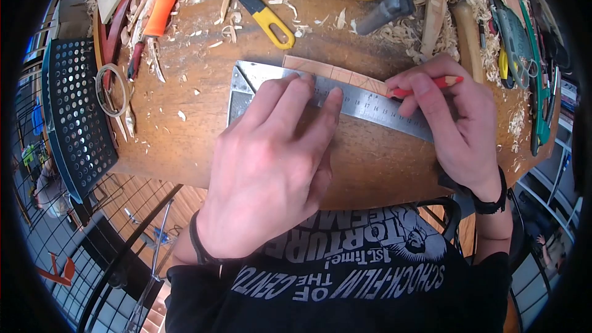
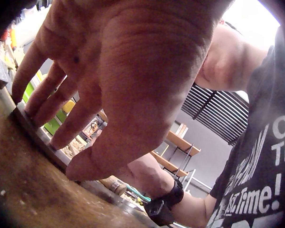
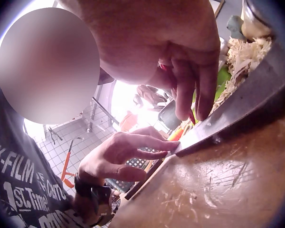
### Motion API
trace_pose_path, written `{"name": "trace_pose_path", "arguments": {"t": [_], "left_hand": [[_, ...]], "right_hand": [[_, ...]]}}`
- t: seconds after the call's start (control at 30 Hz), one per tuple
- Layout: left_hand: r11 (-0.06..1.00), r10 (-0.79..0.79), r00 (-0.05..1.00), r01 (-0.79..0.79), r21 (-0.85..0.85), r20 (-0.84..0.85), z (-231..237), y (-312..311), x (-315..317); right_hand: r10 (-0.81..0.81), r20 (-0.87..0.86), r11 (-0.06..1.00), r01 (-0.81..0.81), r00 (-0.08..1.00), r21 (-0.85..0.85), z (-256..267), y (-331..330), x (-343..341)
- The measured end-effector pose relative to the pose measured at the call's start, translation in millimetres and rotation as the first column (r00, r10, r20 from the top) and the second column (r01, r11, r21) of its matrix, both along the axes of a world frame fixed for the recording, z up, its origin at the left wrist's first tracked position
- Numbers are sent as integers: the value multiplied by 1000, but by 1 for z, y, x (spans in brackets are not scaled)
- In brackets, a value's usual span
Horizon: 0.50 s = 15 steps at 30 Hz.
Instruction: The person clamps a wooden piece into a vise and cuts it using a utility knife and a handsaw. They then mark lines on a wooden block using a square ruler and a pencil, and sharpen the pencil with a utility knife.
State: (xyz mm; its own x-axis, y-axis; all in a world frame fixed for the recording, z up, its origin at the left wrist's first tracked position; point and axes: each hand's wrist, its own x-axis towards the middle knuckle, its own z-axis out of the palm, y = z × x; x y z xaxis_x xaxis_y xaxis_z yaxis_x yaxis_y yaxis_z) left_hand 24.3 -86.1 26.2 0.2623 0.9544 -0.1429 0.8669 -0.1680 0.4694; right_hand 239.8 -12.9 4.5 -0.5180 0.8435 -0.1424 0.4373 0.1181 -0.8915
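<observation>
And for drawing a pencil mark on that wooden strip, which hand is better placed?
Right, I'd say. The right hand holds the red pencil with its tip close to the wooden strip. The left hand holds no pencil and seems busy pressing the metal ruler.

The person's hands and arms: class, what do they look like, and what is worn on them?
The left hand and right hand wear no gloves. The left wristband and right wristband are black, each with a dark boxy device. The black T-shirt, printed in white, has short sleeves.
</observation>
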Motion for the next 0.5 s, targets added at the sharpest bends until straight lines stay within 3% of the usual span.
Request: {"name": "trace_pose_path", "arguments": {"t": [0.3,0.5], "left_hand": [[999,-14,1000,13,31,19,-2,0,-2],[1000,-11,999,11,16,32,-2,0,-3]], "right_hand": [[63,73,996,-67,995,51,1,4,-4],[15,18,1000,-15,1000,-6,-1,4,-7]]}}
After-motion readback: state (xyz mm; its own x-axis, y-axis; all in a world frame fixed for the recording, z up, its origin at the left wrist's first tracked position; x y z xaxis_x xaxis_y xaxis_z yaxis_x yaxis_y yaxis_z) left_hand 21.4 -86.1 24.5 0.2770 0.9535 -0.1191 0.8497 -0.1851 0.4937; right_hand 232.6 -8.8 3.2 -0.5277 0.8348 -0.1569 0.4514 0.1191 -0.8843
